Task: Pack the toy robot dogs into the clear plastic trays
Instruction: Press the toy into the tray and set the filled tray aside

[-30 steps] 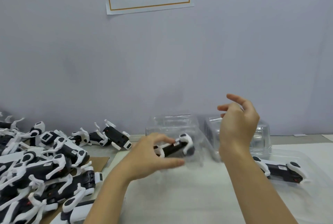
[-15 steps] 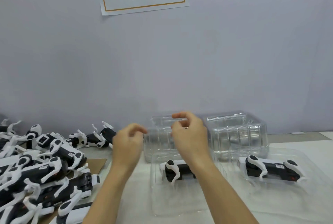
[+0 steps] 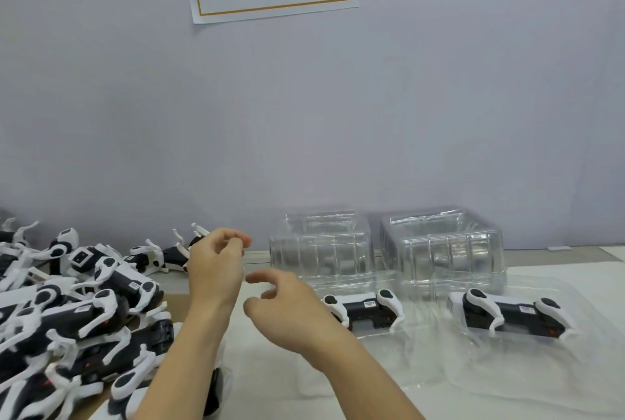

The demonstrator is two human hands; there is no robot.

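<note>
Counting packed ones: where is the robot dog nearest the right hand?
Head view, centre-right: the robot dog lies in a clear tray, just right of the right hand, in front of the stacked empty trays.

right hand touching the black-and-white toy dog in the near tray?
Cannot tell. In the head view the right hand overlaps the left end of the black-and-white toy dog, hiding any contact or gap; its fingers hold nothing.

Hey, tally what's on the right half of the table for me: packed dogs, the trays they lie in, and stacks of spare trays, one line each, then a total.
Packed dogs: 2 (near dog, far-right dog)
Trays holding them: 2 (near tray, right tray)
Stacks of spare trays: 2 (left stack, right stack)
Total: 6
</note>
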